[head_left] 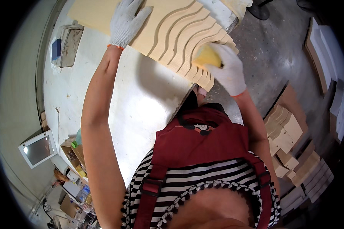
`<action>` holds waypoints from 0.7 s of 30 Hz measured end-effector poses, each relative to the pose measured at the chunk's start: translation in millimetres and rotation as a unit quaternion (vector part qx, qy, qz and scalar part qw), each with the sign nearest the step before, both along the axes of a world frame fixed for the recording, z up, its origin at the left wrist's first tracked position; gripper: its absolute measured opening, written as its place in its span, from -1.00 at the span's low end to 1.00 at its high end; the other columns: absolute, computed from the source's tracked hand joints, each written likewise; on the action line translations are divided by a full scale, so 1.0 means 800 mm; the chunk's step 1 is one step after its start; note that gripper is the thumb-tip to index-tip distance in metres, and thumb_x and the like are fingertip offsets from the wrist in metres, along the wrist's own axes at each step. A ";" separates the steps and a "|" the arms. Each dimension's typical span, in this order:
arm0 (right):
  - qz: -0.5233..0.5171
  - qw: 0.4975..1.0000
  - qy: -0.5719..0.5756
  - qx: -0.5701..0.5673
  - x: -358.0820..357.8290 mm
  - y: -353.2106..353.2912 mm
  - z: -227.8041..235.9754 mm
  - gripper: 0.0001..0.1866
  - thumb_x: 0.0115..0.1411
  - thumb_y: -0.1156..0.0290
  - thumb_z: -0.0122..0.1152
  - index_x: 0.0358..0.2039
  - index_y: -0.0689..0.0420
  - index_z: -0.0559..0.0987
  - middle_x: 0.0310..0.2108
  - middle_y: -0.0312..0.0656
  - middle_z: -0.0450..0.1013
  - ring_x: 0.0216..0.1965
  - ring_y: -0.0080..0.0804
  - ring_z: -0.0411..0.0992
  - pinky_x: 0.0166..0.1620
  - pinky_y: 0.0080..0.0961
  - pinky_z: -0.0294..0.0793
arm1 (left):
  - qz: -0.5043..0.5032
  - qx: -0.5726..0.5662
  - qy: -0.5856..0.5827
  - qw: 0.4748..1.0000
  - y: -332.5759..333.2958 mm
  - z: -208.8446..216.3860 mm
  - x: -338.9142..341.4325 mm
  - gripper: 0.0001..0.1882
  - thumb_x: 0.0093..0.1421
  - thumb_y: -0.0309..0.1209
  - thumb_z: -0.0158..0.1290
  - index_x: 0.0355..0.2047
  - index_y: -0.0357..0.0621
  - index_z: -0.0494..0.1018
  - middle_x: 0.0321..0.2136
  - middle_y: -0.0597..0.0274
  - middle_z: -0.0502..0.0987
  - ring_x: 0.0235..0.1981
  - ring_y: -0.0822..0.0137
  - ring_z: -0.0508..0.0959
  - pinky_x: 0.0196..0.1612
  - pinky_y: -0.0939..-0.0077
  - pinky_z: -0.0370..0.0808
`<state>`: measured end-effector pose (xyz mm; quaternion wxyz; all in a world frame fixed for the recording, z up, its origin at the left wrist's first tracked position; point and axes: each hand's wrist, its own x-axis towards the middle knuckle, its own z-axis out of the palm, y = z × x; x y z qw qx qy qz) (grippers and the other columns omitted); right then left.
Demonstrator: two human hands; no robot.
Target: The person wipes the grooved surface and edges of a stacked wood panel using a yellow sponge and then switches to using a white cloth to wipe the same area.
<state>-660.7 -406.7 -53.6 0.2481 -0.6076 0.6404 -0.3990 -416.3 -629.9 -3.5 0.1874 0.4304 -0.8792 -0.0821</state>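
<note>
Thin pale wooden boards (141,38) with wavy cut edges lie stacked and fanned out in steps across the white table, their right ends reaching past its edge. My left hand (129,22), in a white knitted glove with an orange cuff, rests flat on the topmost board with thumb and fingers apart. In a matching glove, my right hand (230,68) is closed round a yellow sponge-like pad (208,56). That pad is against or just over the stepped wavy edges; motion blur hides the exact contact.
The white table (122,87) carries a worn block with a blue piece (56,49) at its left. A cardboard box (73,150) with small items stands lower left, near a white-framed panel (38,149). More wavy wooden pieces (284,126) are stacked at right above the grey floor (267,49).
</note>
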 end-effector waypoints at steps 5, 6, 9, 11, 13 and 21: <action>0.101 0.995 0.019 -0.001 0.024 0.042 -0.002 -0.45 0.00 0.38 0.39 0.07 0.11 0.55 -0.04 -0.02 0.50 0.05 0.01 0.45 0.10 -0.22 0.48 | -0.003 -0.014 0.009 1.000 -0.002 -0.007 0.006 -0.47 0.33 -0.18 0.08 0.20 -0.26 0.44 0.27 -0.18 0.35 0.32 -0.13 0.29 0.39 0.14 0.20; 0.130 0.991 0.002 0.024 0.025 0.055 0.001 -0.44 0.00 0.38 0.39 0.07 0.11 0.55 -0.04 -0.03 0.50 0.04 0.01 0.45 0.10 -0.22 0.48 | -0.001 -0.015 0.009 1.000 -0.002 -0.008 0.008 -0.47 0.33 -0.18 0.08 0.20 -0.26 0.44 0.27 -0.18 0.35 0.32 -0.13 0.29 0.39 0.14 0.20; 0.170 0.983 -0.026 0.066 0.017 0.070 0.015 -0.43 0.00 0.39 0.41 0.09 0.11 0.55 -0.01 -0.04 0.50 0.02 0.00 0.46 0.10 -0.22 0.47 | -0.002 -0.011 0.010 1.000 0.000 -0.007 0.009 -0.47 0.33 -0.17 0.08 0.20 -0.26 0.44 0.27 -0.19 0.36 0.32 -0.13 0.30 0.39 0.14 0.21; 0.054 0.998 -0.014 0.022 0.012 0.059 0.024 -0.44 0.00 0.41 0.41 0.08 0.12 0.56 0.03 -0.03 0.48 0.05 0.01 0.44 0.11 -0.19 0.46 | 0.003 -0.007 0.015 1.000 0.003 -0.002 0.006 -0.47 0.33 -0.17 0.08 0.20 -0.25 0.44 0.27 -0.18 0.35 0.32 -0.13 0.30 0.39 0.14 0.21; 0.030 0.999 0.001 0.022 0.012 0.048 0.015 -0.42 -0.03 0.44 0.41 0.08 0.11 0.55 0.04 -0.04 0.47 0.06 0.01 0.42 0.10 -0.19 0.45 | 0.006 -0.006 0.010 1.000 0.005 -0.001 0.004 -0.47 0.34 -0.16 0.07 0.20 -0.25 0.44 0.27 -0.18 0.35 0.32 -0.13 0.29 0.39 0.14 0.20; -0.001 0.981 0.160 -0.107 0.000 0.026 -0.022 -0.38 -0.13 0.51 0.39 0.05 0.12 0.55 -0.01 -0.06 0.49 0.01 0.01 0.43 0.10 -0.20 0.46 | 0.015 0.018 0.004 1.000 0.006 0.001 0.004 -0.45 0.35 -0.13 0.05 0.23 -0.23 0.42 0.29 -0.17 0.33 0.35 -0.13 0.25 0.41 0.16 0.17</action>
